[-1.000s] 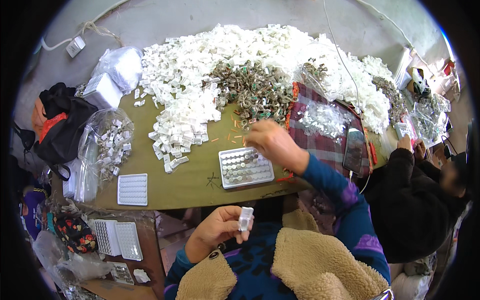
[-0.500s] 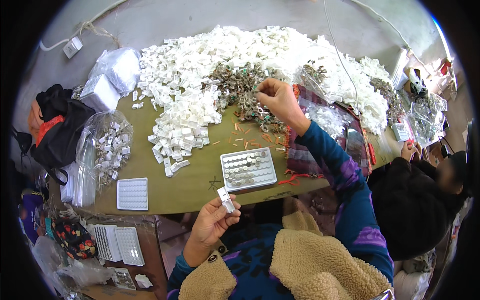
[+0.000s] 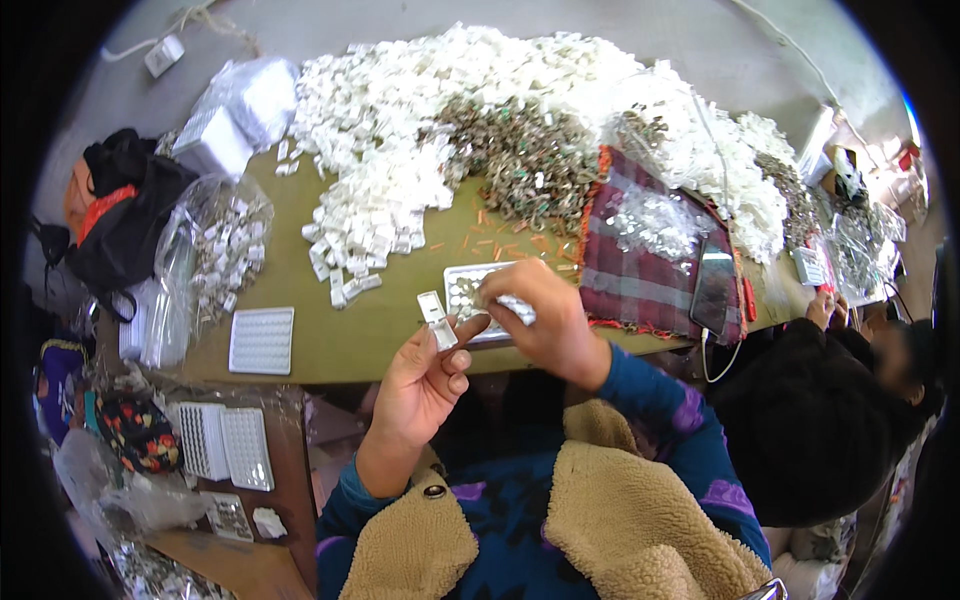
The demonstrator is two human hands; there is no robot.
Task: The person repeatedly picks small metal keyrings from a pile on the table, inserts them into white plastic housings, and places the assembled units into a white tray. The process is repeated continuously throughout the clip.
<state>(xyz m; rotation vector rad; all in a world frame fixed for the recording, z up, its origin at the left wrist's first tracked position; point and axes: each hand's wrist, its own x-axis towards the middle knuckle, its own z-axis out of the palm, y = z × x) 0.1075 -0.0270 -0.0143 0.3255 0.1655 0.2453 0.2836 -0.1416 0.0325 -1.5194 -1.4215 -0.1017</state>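
My left hand (image 3: pixel 408 392) grips a small white plastic case (image 3: pixel 438 325) between thumb and fingers, its lid hinged up. Close beside it, my right hand (image 3: pixel 552 318) has its thumb and fingertips pinched together. Whatever sits in that pinch is too small and hidden to name. Under the right hand lies a white tray (image 3: pixel 455 272) with small round silvery pieces in it, partly covered by the hand. Beyond the tray, thin copper-coloured pieces (image 3: pixel 490 243) are scattered on the green tabletop. Behind them is a heap of small metal parts (image 3: pixel 515 155).
White plastic cases (image 3: pixel 375 190) form a large pile across the back. An unoccupied moulded tray (image 3: pixel 261 341) lies at left, near a clear bag of parts (image 3: pixel 225 250) and a black bag (image 3: pixel 125 215). On the right are a plaid cloth (image 3: pixel 640 270), a phone (image 3: pixel 712 285) and another person (image 3: pixel 815 420).
My right hand has come back from the metal-parts heap toward me, and is now over the tray beside the white case. The left hand still holds the case. The whole view has shifted slightly.
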